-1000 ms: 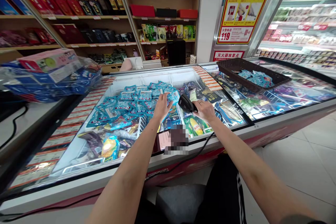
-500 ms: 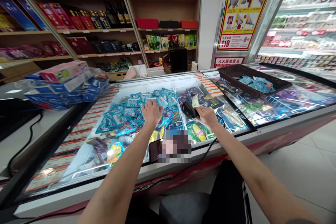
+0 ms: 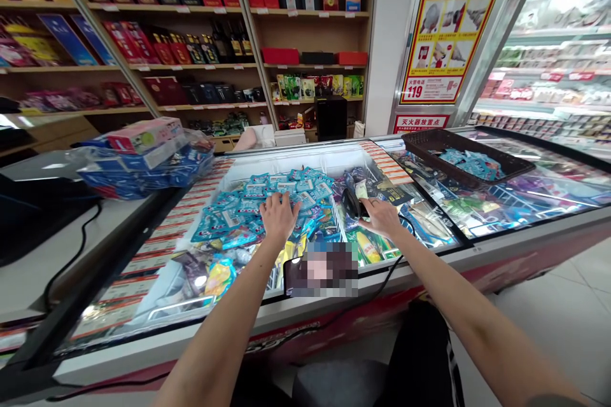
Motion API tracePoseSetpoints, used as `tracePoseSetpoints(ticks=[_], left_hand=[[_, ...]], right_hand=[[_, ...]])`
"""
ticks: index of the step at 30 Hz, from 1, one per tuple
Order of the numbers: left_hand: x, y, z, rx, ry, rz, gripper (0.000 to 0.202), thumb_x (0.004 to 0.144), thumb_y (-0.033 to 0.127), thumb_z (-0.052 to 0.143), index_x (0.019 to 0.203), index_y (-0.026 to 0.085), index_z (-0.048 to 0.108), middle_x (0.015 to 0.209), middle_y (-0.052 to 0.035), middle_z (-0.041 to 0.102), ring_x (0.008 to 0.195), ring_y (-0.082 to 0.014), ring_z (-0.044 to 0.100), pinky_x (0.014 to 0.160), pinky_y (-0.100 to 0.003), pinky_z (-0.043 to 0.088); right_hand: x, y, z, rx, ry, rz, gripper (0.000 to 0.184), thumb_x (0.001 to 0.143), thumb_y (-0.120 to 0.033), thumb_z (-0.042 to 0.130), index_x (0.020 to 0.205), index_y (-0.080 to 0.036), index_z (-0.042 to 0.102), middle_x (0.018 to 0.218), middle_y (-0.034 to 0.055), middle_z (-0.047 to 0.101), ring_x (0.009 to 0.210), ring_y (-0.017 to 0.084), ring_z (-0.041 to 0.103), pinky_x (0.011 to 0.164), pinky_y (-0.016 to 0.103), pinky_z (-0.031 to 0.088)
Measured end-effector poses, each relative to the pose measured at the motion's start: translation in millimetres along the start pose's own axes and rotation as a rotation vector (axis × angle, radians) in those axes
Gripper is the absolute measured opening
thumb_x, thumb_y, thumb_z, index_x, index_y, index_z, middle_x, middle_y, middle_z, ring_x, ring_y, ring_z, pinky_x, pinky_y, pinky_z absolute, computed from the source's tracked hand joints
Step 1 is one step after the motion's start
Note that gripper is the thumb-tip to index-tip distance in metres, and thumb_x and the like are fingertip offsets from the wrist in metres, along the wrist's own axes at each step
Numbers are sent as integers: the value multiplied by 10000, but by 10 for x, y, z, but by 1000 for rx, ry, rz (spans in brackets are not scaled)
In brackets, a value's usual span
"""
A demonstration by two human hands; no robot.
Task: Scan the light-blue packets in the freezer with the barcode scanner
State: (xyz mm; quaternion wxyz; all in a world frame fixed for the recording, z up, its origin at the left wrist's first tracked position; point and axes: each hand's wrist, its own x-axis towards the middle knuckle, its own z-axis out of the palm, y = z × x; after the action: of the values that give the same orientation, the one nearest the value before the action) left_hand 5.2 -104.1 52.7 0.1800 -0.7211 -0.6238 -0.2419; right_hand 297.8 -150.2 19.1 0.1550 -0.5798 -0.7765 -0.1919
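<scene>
My left hand [image 3: 278,216] lies palm down with fingers spread on a heap of blue ice-cream packets [image 3: 248,203] inside an open chest freezer [image 3: 334,305]. My right hand [image 3: 382,217] grips a black corded barcode scanner [image 3: 352,201], its head aimed left and down at the packets beside the wire divider. A phone [image 3: 292,275], partly blurred out, leans on the freezer's front rim between my forearms.
A dark tray [image 3: 515,164] holding a few blue packets rests on the closed glass lid at the right. A plastic-wrapped bundle of boxes [image 3: 143,156] sits on the counter at left. Shelves of boxed goods and bottles stand behind, a refrigerated display at the right.
My left hand drew back from the far packets toward me and to the left, settling flat on the heap. The scanner tilted lower. The camera view tipped upward.
</scene>
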Motion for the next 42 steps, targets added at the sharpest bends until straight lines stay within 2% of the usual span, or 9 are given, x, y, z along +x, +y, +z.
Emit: tracePoseSetpoints(ticks=[8,12,20,24,27,30,33,37,42], left_hand=[[-30,67,-183,-197,-96,64,624,856,370,375,1414,205,149,986,-122,562,814,-230,556,726,-333,399],[-109,141,-283,-288,-164,67,688,839,285,391,1425,230,35,934,-77,586,687,-173,554,621,-265,389],[-222,361,-584,-424,-131,217,659,829,208,355,1427,262,83,839,-42,574,625,-134,495,577,-238,334],[-233,369,-608,-652,-367,145,728,779,223,465,1422,232,123,583,44,467,507,-105,406,536,-224,301],[-253,376,-781,-1027,-505,64,722,762,422,540,1380,200,239,520,81,372,476,-84,339,499,-207,276],[-262,395,-1084,-1402,-716,40,619,774,653,369,1043,131,565,500,69,289,430,-59,232,436,-203,191],[-228,375,-1289,-1679,-989,96,857,710,784,42,612,117,572,428,47,234,381,-60,192,406,-224,170],[-194,257,-1153,-1797,-998,-10,796,641,823,-28,434,180,393,392,31,229,358,-63,179,383,-231,161],[-417,36,-715,-1206,-725,-186,707,710,787,148,532,187,477,447,16,314,408,-87,281,414,-244,217]], right_hand=[[103,-45,-93,40,-55,4,796,769,-450,440,1413,-94,137,1098,151,556,1015,287,455,864,381,328],[72,-70,-297,116,95,-38,795,773,-395,426,1422,-84,87,1230,162,475,1120,301,390,917,406,309],[152,-525,-782,354,158,70,673,858,-364,289,1431,-112,41,765,49,601,691,190,532,709,308,391],[225,-645,-815,541,25,245,604,888,-454,235,1413,-163,175,619,4,576,583,170,514,608,267,352],[213,-714,-1000,814,62,236,624,849,-628,218,1200,-201,509,602,1,551,607,149,506,611,256,348],[188,-781,-1328,1270,-37,141,848,782,-727,4,737,-161,634,424,-41,317,405,85,304,462,226,274],[215,-776,-1575,1750,-312,73,913,645,-789,-162,507,-171,496,378,-69,165,347,62,140,370,214,179],[295,-652,-1463,2111,-472,156,785,594,-845,-103,460,-203,329,375,-78,160,335,51,121,325,189,151],[239,-561,-1054,2224,-554,382,727,579,-858,-68,481,-216,258,369,-83,151,318,47,110,297,171,131]])
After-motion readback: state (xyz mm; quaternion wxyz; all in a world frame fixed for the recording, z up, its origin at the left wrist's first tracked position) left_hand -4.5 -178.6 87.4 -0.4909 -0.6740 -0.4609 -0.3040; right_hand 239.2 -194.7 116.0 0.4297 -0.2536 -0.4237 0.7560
